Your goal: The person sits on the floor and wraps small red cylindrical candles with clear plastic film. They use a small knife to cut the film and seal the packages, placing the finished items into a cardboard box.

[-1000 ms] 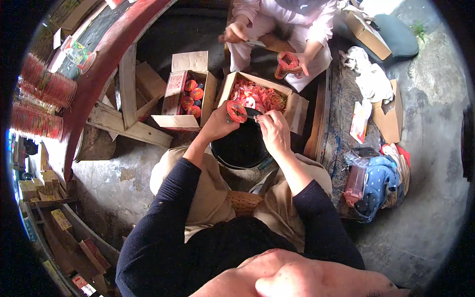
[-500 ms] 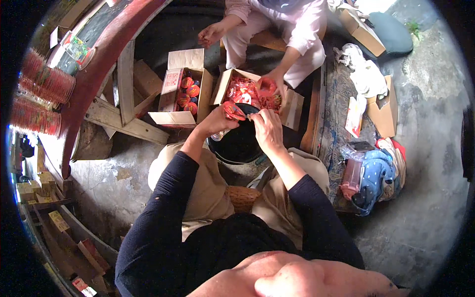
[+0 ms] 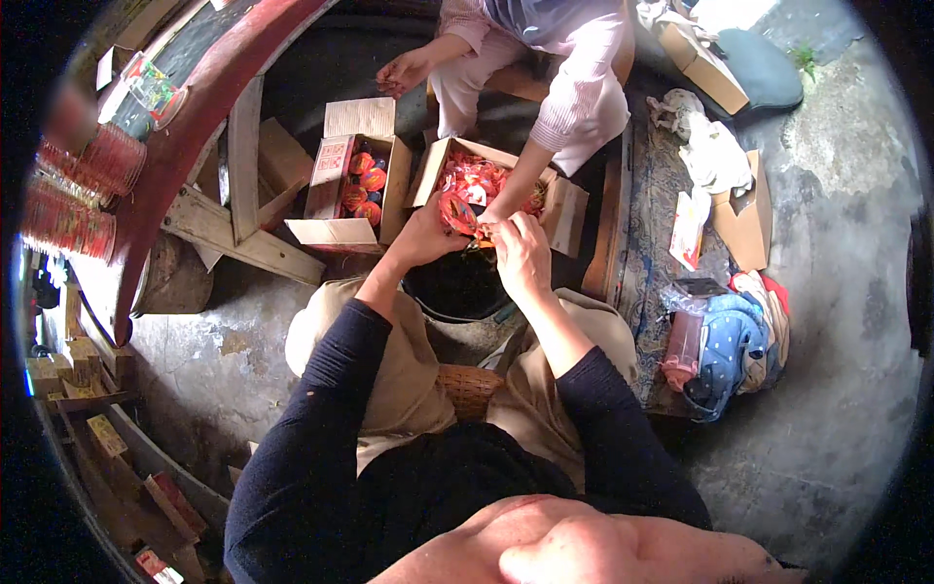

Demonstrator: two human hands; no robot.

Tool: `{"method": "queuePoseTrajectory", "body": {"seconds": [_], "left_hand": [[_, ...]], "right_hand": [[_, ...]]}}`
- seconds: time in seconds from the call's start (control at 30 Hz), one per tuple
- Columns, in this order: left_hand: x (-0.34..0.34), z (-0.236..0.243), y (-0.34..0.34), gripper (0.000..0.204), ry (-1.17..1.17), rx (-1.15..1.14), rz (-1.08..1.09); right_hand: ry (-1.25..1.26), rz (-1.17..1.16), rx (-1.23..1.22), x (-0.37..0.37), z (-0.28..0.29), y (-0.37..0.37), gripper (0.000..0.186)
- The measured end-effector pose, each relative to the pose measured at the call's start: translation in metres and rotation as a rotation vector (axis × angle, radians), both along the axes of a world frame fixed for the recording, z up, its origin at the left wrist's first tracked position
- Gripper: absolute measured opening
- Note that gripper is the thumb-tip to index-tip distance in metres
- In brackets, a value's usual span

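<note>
My left hand (image 3: 428,237) is closed around a round, shiny red printed plastic cup (image 3: 457,212), tilted above the far rim of a black bucket (image 3: 452,292) between my knees. Just right of it, my right hand (image 3: 522,255) has its thumb and fingers pinched together. What they hold, if anything, is too small to tell. A co-worker's hand (image 3: 498,207) reaches in from the far side, close to my right fingertips and partly hidden by them. Below the hands, some small dark and yellowish bits (image 3: 477,249) show at the bucket's mouth.
Beyond the bucket stands an open carton (image 3: 435,173) of red wrappers. Left of it, another carton (image 3: 397,195) holds red-topped round pieces. Stacked clear cups (image 3: 73,229) line the left bench. A pink bottle (image 3: 684,350) and blue cloth (image 3: 725,336) lie at right.
The co-worker's arm has come nearer, from over the wrapper carton to beside my fingers. My left hand has turned the red cup more upright, and my hands are slightly closer together.
</note>
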State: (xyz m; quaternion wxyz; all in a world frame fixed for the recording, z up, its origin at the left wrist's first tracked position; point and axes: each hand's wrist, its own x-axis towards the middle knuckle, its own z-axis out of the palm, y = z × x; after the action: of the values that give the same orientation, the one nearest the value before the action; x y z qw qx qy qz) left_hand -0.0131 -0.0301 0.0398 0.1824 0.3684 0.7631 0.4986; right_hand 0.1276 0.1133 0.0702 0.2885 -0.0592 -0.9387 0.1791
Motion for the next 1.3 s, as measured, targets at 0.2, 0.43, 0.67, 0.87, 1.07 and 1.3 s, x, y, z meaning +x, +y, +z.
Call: {"method": "queuePoseTrajectory", "body": {"seconds": [0.2, 0.43, 0.67, 0.87, 1.07, 1.3], "left_hand": [[-0.004, -0.007, -0.002, 0.053, -0.066, -0.034, 0.132], [-0.007, 0.0, -0.003, 0.049, -0.197, -0.039, -0.067], [-0.007, -0.007, -0.003, 0.054, -0.143, 0.027, 0.074], [-0.011, -0.004, -0.002, 0.061, 0.024, -0.034, 0.048], [-0.002, 0.001, -0.001, 0.056, -0.047, -0.041, 0.094], [-0.012, -0.011, -0.003, 0.049, -0.254, -0.007, -0.084]], "right_hand": [[-0.036, -0.004, 0.001, 0.0, 0.0, -0.001, 0.015], [0.04, 0.032, 0.098, -0.004, -0.004, 0.0, 0.01], [-0.026, 0.007, -0.008, -0.006, 0.003, -0.001, 0.01], [-0.029, -0.037, -0.004, -0.002, 0.001, 0.001, 0.01], [-0.027, -0.007, 0.011, -0.002, 0.005, -0.004, 0.009], [-0.007, 0.011, 0.092, -0.007, -0.007, -0.005, 0.008]]}}
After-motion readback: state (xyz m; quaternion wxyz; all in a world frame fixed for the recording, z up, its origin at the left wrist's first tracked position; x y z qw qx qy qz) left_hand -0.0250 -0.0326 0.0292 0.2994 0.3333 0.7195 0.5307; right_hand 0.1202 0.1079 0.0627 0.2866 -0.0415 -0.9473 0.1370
